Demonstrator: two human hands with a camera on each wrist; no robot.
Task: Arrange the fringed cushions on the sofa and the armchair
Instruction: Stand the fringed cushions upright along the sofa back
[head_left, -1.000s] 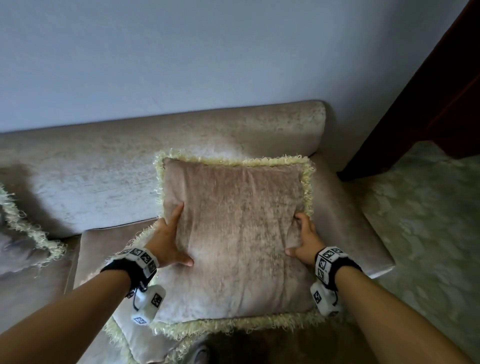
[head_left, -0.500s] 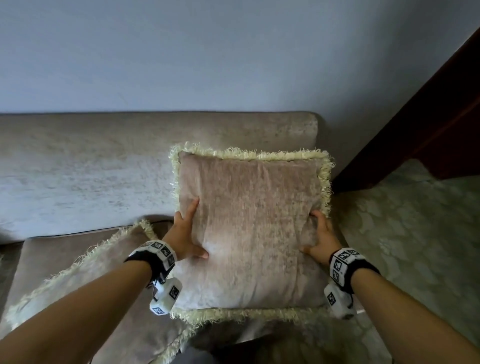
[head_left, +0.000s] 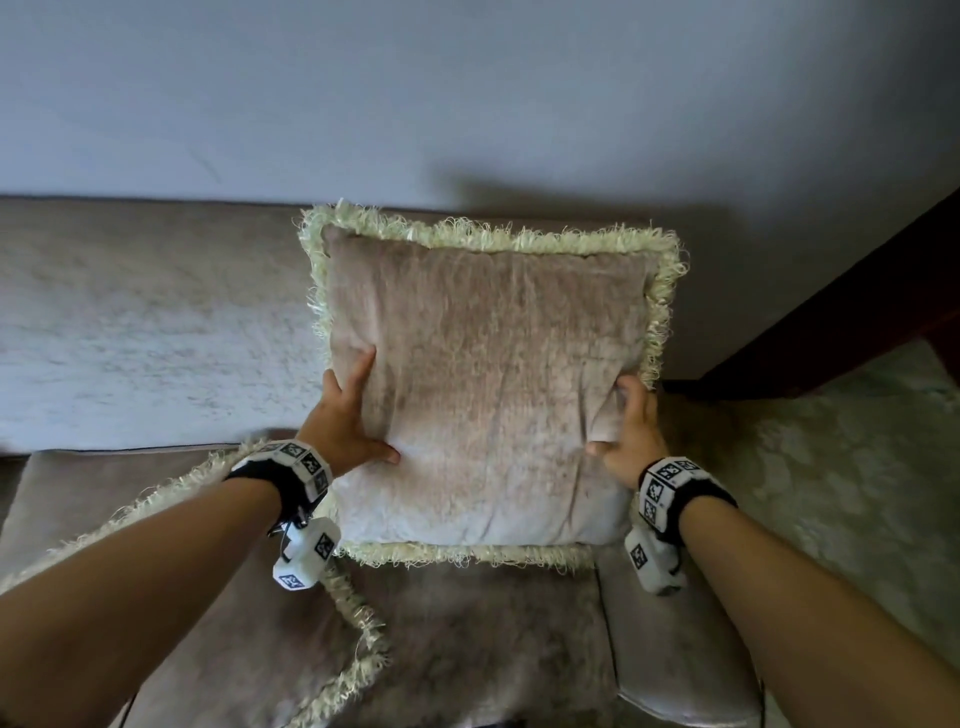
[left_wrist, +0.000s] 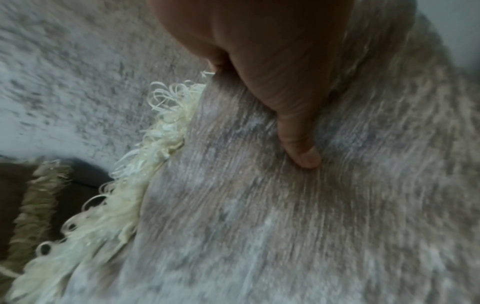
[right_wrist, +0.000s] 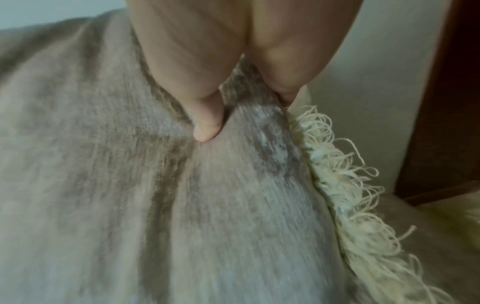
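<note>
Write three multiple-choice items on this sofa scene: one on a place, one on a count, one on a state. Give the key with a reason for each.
1. Where does the second cushion lie?
A. flat on the sofa seat under the left arm
B. on the carpet
C. on top of the sofa back

2. How many fringed cushions show in the head view?
A. one
B. two
C. four

3. How is the held cushion being handled?
A. lying untouched
B. dangling from one hand
C. gripped at both side edges

Key: 1 A, its fringe runs across the sofa seat below the left forearm. 2 B, one is held and one lies on the seat. 3 C, the left hand and the right hand each clasp a side, thumbs on the front.
</note>
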